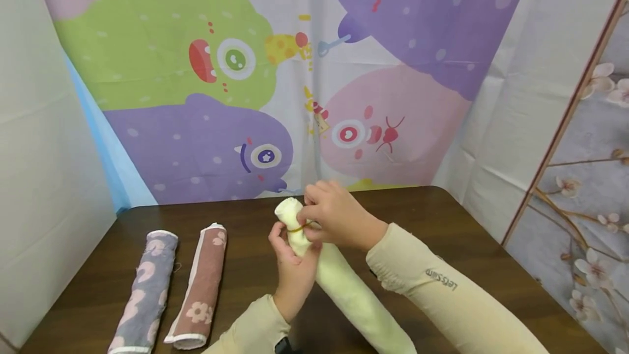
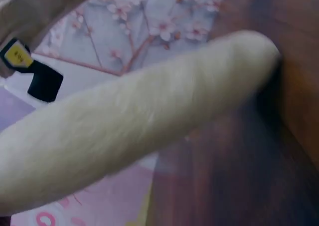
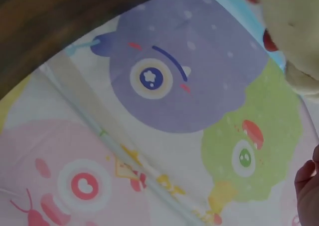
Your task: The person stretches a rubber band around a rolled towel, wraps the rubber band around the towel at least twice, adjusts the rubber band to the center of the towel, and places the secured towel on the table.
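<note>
A long pale yellow-green rolled towel [image 1: 358,299] [image 2: 139,116] slants above the table, its far end raised. Around it, a little below that end, runs a thin yellow rubber band [image 1: 295,230]. My left hand [image 1: 295,272] grips the roll from below, just under the band. Up against the band, my right hand [image 1: 341,217] pinches it at the roll's right side; its fingertips are partly hidden. In the right wrist view only part of the towel [image 3: 294,31] shows, at the upper right.
Two more rolled towels lie on the left of the dark wooden table [image 1: 255,310]: one grey with pink shapes [image 1: 142,294], one brownish-pink with flowers [image 1: 201,288]. A cartoon-print curtain [image 1: 304,81] hangs behind, with a blossom-print panel [image 1: 589,190] on the right.
</note>
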